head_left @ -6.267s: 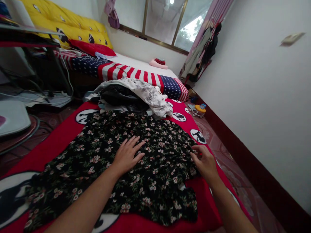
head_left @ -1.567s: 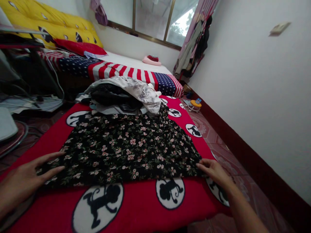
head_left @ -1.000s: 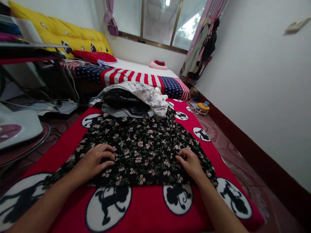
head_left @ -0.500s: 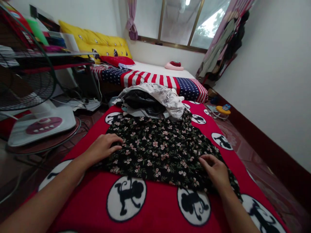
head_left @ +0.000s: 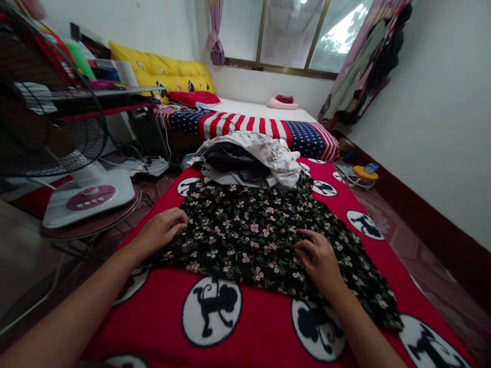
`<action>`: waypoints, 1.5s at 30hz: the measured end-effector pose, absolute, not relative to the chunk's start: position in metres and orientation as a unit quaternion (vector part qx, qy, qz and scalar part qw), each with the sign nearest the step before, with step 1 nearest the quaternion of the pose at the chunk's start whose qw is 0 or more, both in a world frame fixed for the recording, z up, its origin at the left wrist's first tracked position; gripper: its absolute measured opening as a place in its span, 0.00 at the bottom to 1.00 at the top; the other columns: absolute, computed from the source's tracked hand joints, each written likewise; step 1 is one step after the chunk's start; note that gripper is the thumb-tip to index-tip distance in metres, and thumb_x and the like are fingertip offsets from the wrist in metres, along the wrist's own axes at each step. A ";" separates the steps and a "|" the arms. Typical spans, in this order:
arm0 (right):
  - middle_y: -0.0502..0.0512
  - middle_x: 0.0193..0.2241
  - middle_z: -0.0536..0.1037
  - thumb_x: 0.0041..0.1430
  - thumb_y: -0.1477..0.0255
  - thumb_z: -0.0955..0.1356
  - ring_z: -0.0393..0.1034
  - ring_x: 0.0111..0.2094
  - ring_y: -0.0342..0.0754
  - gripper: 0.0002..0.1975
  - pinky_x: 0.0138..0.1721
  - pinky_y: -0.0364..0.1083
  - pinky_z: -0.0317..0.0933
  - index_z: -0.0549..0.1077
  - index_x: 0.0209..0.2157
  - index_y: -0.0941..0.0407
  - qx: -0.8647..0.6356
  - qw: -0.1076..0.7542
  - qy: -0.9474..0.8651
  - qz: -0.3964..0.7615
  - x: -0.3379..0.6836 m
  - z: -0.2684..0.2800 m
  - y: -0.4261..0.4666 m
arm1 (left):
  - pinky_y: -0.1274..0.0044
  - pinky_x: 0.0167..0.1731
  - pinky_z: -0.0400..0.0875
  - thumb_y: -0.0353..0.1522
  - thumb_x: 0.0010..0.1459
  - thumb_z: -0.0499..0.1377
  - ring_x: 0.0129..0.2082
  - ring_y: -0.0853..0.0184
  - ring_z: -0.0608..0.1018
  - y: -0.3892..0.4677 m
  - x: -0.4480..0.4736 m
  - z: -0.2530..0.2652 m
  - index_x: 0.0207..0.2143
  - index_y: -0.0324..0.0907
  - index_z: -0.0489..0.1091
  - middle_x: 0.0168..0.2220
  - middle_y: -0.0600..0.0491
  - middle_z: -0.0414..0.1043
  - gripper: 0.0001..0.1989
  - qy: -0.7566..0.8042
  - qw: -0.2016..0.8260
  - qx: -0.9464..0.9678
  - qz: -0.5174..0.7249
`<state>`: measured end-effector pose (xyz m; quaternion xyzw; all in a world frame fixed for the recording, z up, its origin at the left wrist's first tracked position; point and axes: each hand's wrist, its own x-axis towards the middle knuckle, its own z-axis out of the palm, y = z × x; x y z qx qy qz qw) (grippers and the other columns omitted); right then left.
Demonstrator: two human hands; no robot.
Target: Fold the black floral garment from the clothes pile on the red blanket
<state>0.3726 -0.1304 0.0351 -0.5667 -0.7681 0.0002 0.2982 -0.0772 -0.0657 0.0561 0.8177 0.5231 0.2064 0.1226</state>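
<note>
Right, dark floral garment (head_left: 245, 230) is lying spread on the red monkey-print blanket (head_left: 264, 332), in front of the clothes pile (head_left: 240, 159). Step in hand looks like straightening it, my read. Left hand (head_left: 164, 229) is at its left edge, fingers curled in toward the thumb; can't tell if cloth is pinched between them. Right hand (head_left: 316, 258) is over the right half, fingers loosely bent and apart from the thumb, no cloth visibly gripped. Near hem slants down to the right and the near right corner sticks out past the right forearm, so the next move probably calls for a sure hold on that corner or hem, then a light pull to square it. Thin-looking cloth, likely to rumple if dragged one-sided. Hidden: part of the hem under the right forearm, left-hand fingertips, and whether the far edge runs under the pile. Fan (head_left: 49, 107) is cut off at left; hanging clothes (head_left: 362, 76) upper right are hard to separate.
</note>
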 end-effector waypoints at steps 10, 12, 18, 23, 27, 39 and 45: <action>0.59 0.46 0.74 0.59 0.68 0.64 0.68 0.48 0.57 0.07 0.50 0.58 0.61 0.73 0.32 0.53 -0.576 0.325 -0.750 0.011 0.379 0.011 -0.130 | 0.74 0.38 0.67 0.35 0.51 0.60 0.36 0.63 0.75 -0.064 -0.073 0.053 0.35 0.44 0.75 0.36 0.52 0.75 0.09 0.568 0.159 0.793 0.154; 0.59 0.46 0.74 0.59 0.69 0.65 0.68 0.48 0.56 0.06 0.50 0.58 0.61 0.72 0.31 0.54 -0.570 0.341 -0.747 0.006 0.379 0.010 -0.129 | 0.74 0.37 0.67 0.34 0.50 0.59 0.34 0.63 0.75 -0.063 -0.072 0.054 0.31 0.44 0.74 0.33 0.52 0.75 0.06 0.578 0.164 0.785 0.149; 0.59 0.47 0.73 0.61 0.68 0.65 0.68 0.49 0.55 0.06 0.51 0.57 0.61 0.71 0.32 0.54 -0.555 0.403 -0.727 0.001 0.376 0.019 -0.137 | 0.74 0.37 0.67 0.35 0.50 0.59 0.34 0.63 0.74 -0.065 -0.076 0.063 0.28 0.44 0.72 0.31 0.53 0.73 0.05 0.572 0.156 0.789 0.160; 0.58 0.50 0.75 0.63 0.70 0.64 0.68 0.52 0.54 0.03 0.56 0.58 0.57 0.68 0.34 0.53 -0.541 0.462 -0.703 0.001 0.370 0.028 -0.144 | 0.70 0.51 0.63 0.38 0.54 0.57 0.48 0.60 0.73 -0.080 -0.076 0.088 0.28 0.43 0.68 0.46 0.50 0.72 0.08 0.510 0.177 0.803 0.251; 0.55 0.45 0.78 0.64 0.72 0.62 0.70 0.51 0.51 0.05 0.61 0.60 0.50 0.69 0.39 0.53 -0.528 0.476 -0.704 0.003 0.371 0.027 -0.146 | 0.74 0.40 0.68 0.42 0.59 0.54 0.36 0.64 0.76 -0.093 -0.074 0.111 0.31 0.43 0.67 0.34 0.52 0.75 0.12 0.517 0.281 0.769 0.250; 0.53 0.36 0.76 0.64 0.65 0.63 0.72 0.40 0.51 0.09 0.46 0.50 0.63 0.72 0.39 0.53 -0.586 0.455 -0.667 0.062 0.377 0.020 -0.146 | 0.79 0.29 0.67 0.40 0.50 0.62 0.27 0.67 0.75 -0.115 -0.083 0.096 0.26 0.42 0.75 0.26 0.54 0.74 0.10 0.528 0.410 0.734 0.120; 0.52 0.32 0.76 0.63 0.64 0.63 0.72 0.36 0.49 0.09 0.40 0.47 0.62 0.72 0.36 0.53 -0.595 0.449 -0.661 0.084 0.376 0.022 -0.147 | 0.77 0.32 0.66 0.37 0.42 0.68 0.32 0.65 0.75 -0.155 -0.075 0.075 0.39 0.46 0.74 0.32 0.56 0.74 0.18 0.587 0.270 0.759 0.078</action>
